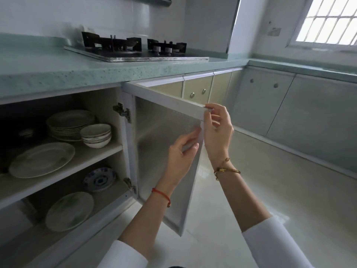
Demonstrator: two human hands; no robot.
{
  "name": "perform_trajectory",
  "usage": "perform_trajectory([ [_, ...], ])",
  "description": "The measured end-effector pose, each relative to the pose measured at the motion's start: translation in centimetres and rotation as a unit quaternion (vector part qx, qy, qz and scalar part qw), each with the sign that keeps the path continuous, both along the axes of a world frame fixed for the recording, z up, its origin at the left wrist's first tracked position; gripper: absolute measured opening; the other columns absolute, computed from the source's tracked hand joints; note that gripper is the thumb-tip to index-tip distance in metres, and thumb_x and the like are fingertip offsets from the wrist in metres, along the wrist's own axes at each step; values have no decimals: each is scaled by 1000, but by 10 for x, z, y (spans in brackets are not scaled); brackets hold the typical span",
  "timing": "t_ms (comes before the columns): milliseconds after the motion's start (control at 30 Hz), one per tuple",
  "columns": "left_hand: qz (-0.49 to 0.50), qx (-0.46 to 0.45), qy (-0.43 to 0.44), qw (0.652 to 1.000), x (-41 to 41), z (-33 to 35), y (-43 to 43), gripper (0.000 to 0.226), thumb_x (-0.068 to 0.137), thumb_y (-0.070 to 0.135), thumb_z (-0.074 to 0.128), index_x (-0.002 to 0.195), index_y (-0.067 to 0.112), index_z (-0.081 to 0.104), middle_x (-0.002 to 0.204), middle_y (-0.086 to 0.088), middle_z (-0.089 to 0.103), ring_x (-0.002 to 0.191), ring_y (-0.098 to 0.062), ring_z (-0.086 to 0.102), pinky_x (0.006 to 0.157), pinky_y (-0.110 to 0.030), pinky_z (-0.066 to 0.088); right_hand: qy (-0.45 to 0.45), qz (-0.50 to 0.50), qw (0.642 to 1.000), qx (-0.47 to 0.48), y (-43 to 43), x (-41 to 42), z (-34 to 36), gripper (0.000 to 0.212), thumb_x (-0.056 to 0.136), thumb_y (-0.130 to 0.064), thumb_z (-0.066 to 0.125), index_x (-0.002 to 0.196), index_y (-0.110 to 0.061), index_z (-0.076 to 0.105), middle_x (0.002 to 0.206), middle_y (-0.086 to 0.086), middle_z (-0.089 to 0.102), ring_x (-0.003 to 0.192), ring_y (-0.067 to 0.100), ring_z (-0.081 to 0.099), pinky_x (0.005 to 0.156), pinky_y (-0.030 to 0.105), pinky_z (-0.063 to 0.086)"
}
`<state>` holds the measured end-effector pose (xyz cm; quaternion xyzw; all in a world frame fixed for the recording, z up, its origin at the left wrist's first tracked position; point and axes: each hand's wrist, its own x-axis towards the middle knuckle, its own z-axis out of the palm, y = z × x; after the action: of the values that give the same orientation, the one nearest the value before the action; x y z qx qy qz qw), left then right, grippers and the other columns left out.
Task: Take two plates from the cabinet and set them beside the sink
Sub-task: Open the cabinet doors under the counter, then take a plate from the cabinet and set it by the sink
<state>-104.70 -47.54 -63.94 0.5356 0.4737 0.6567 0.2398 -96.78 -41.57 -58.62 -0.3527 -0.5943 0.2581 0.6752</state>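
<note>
The cabinet under the green counter stands open, its white door swung out towards me. My left hand grips the door's free edge at mid height. My right hand pinches the same edge near the top corner. On the upper shelf lie a large white plate, a stack of plates behind it and a stack of bowls. The lower shelf holds a white plate and a blue-patterned dish. No sink is in view.
A gas hob sits on the green countertop above the cabinet. Closed cabinet doors run along to the right and around the corner under a barred window. Pale floor tiles stretch below.
</note>
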Motion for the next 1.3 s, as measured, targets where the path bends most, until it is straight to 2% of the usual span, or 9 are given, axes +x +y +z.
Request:
perform_trajectory([
  [367,-20,25,9,999,13,-8,34,45,96,-6,51,140,4,52,144,-10,55,133,-18,54,112,-32,45,-25,23,999,-23,27,18,3,24,95,-10,57,117,-15,68,112,10,65,91,13,66,86,36,58],
  [467,-18,24,-8,1000,10,-11,36,45,94,-7,53,135,9,57,139,-4,62,129,-15,58,112,-36,45,-43,-20,999,23,23,21,3,25,94,-12,62,119,-12,67,117,8,59,108,21,61,95,40,53],
  [567,-16,22,-25,999,5,-11,31,43,94,-2,56,134,13,58,133,0,66,123,-13,62,109,-34,48,-30,-44,994,99,12,17,2,20,92,-7,62,111,-7,67,109,9,60,98,21,61,86,41,53],
  [700,19,28,-58,998,-18,-16,19,40,95,-3,58,134,6,56,132,-9,64,124,-22,62,108,-44,49,-37,54,988,140,-6,-11,-8,17,94,-5,58,109,-5,66,98,8,65,88,16,65,76,25,54],
  [800,57,41,-77,995,-48,-20,5,41,93,-9,56,134,-4,52,133,-21,61,125,-32,60,108,-52,46,-54,126,984,114,-14,-42,-20,19,95,-10,58,112,-10,66,101,2,68,93,11,65,81,21,52],
  [900,131,37,-88,987,-87,-28,-18,38,94,-7,55,132,-2,55,131,-18,63,124,-28,61,110,-51,45,-71,195,975,74,-17,-77,-35,21,96,-14,58,116,-15,65,101,-3,69,91,6,64,78,14,49],
  [1000,212,25,-80,974,-130,-46,-49,34,95,-1,58,128,7,61,126,-6,68,118,-14,65,108,-41,49,-72,261,962,18,-20,-115,-58,21,98,-20,56,118,-21,65,101,-7,70,90,8,66,82,28,56],
  [1100,280,6,-88,956,-171,-66,-79,32,95,1,58,126,10,63,123,-4,69,116,-12,65,108,-46,48,-66,324,943,-36,-26,-152,-86,22,99,-25,54,118,-22,65,107,-3,70,98,16,68,90,43,56],
  [1300,358,-9,-99,929,-223,-81,-121,33,95,3,58,117,26,67,120,2,71,118,-14,65,108,-45,48,-102,413,901,-87,-41,-217,-130,25,100,-25,53,122,-17,63,106,1,70,98,20,68,90,46,56],
])
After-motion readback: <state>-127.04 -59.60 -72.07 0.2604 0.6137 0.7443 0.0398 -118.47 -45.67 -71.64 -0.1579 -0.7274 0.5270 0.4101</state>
